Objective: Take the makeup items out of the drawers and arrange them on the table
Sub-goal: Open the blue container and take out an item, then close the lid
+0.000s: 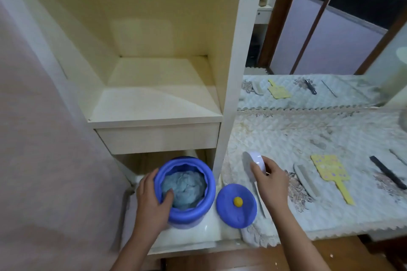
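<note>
Left hand (152,200) grips the blue jar (187,191) at lower centre; right hand (269,182) holds a white case (255,161), probably due beside the comb (306,179).

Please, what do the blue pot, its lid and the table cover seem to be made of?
Blue pot: apparently smooth plastic; a faint sheen shows on its rim.
Lid: likely the same plastic, more matte, with a yellow knob.
Table cover: looks like quilted fabric, puckered all over, with a lace-like scalloped edge.
</note>
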Motion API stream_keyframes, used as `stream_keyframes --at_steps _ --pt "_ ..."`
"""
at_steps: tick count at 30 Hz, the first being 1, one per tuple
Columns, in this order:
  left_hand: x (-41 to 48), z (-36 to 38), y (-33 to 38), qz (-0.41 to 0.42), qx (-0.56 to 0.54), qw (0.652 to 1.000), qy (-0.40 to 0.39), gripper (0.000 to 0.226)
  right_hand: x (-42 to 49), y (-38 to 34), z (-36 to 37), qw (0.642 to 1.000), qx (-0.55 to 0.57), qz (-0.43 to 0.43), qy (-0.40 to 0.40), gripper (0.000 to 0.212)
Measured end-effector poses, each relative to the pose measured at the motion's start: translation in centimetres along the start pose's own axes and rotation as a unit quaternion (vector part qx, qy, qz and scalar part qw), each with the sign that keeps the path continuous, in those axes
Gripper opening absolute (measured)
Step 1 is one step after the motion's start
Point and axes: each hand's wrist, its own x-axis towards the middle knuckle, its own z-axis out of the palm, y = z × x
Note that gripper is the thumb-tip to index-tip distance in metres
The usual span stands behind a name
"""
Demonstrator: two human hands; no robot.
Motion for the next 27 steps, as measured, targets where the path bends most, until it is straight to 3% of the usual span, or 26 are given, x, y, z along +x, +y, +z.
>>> stream_keyframes --at_steps 3,7,10,14,18,22,27 --pt "-0.1 0.1 -0.2 -0.005 -0.002 1.0 0.013 0.054 3.5 1.6 2.7 0.994 -0.081 -0.026 -0.068 0.025" --pt "-0.3 0.0 -0.1 -0.011 -0.022 1.0 0.009 0.053 7.2 2.3 6.0 0.97 -0.179 -0.118 -0.113 0.025" --pt "-0.4 0.1 0.0 -0.011 -0.016 1.0 0.023 0.053 8.1 3.6 7.6 0.944 -0.258 -0.115 -0.171 0.036" --pt "-0.4 0.1 0.1 -0.026 -0.016 0.999 0.032 0.054 7.7 4.5 8.0 0.935 -0.257 -0.118 -0.215 0.037" --pt "-0.3 0.2 -0.2 -0.017 -0.025 0.999 0.034 0.052 6.3 3.9 6.2 0.946 -0.223 -0.12 -0.202 0.031" --pt "-0.3 0.3 -0.6 -0.027 -0.059 0.997 0.03 0.055 0.8 4.3 2.9 0.956 -0.18 -0.113 -0.201 0.024" --pt "0.0 0.6 -1.0 -0.054 -0.097 0.994 0.02 0.061 -4.6 6.4 1.7 0.945 -0.203 -0.091 -0.24 0.031"
